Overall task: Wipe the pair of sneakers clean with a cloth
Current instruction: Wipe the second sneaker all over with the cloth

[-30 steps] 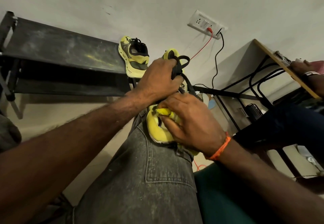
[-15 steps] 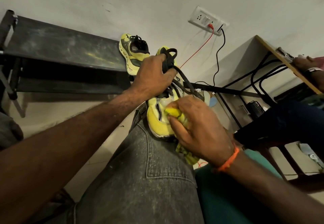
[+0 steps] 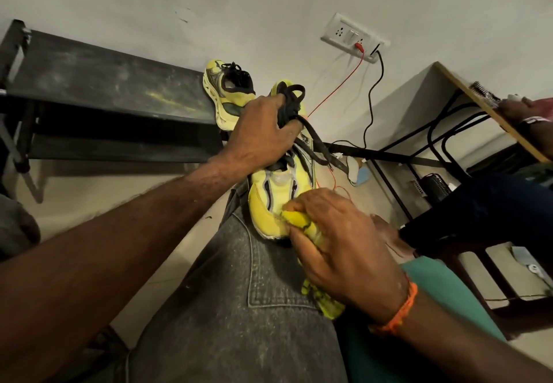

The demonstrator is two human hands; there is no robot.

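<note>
Two hands — left (image 3: 263,134), right (image 3: 344,245) — two sneakers (image 3: 281,191), one cloth (image 3: 302,221).

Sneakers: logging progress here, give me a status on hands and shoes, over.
Left hand grips laces, steadying sneaker on knee. Right hand presses yellow cloth on its toe. Second sneaker waits on bench. Nothing in the way.

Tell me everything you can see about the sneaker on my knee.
The sneaker is yellow with dark piping and black laces, its pale sole edge scuffed. It rests on the grey-denim knee. The left hand grips its upper part and laces; the right hand presses a yellow cloth against its near end.
</note>
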